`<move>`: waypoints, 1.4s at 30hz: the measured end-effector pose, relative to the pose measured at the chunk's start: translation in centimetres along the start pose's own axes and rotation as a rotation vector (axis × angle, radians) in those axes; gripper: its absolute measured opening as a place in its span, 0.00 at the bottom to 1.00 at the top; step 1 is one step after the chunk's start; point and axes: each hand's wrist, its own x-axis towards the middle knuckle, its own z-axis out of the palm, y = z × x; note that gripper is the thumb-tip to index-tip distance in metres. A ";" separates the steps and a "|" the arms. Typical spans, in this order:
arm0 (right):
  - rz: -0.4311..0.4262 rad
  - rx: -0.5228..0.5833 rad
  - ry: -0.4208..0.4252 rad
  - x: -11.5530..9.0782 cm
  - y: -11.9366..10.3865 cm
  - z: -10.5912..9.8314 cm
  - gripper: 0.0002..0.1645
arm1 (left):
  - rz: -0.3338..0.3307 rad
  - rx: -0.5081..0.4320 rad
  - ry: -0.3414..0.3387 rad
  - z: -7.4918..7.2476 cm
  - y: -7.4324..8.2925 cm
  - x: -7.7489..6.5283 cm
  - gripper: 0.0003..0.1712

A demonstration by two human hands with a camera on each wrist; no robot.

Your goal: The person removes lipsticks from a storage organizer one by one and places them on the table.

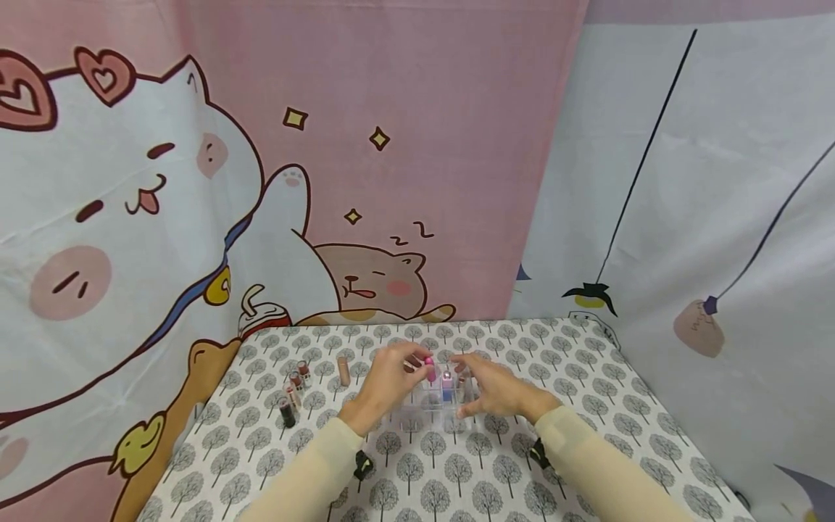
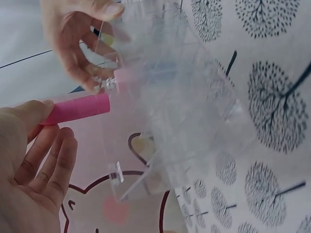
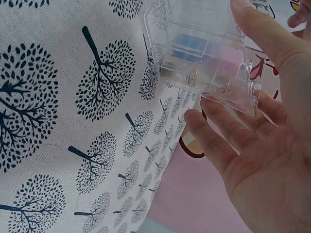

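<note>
My left hand (image 1: 390, 371) pinches a bright pink tube (image 2: 80, 108), like a lip balm or lipstick, between thumb and fingertips. The tube is over the left part of a clear plastic organizer (image 1: 417, 407) with divided compartments. Inside the organizer stands a pink-and-blue item (image 1: 446, 386), and beside it, at the right end, a clear bottle (image 3: 192, 76) with pale contents. My right hand (image 1: 497, 388) is at the organizer's right end, thumb near its front edge and fingers loosely extended along the side.
To the left on the tree-print cloth (image 1: 409, 467) stand several lipstick-like tubes, among them a dark one (image 1: 287, 413) and a pale pink one (image 1: 293, 396). A tan tube (image 1: 343, 371) stands closer to the organizer. A cartoon-print curtain (image 1: 443, 145) hangs behind.
</note>
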 end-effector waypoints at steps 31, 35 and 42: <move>0.019 0.006 -0.014 -0.1 -0.2 -0.1 0.68 | 0.032 0.118 0.053 -9.9 -3.4 -1.9 0.13; 0.031 0.004 -0.016 -0.2 -0.2 -0.2 0.69 | -0.001 0.095 0.044 -11.1 -4.2 -2.3 0.13; 0.033 0.006 -0.035 -0.2 -0.1 -0.1 0.71 | -0.009 0.122 0.005 -13.0 -6.3 -2.7 0.11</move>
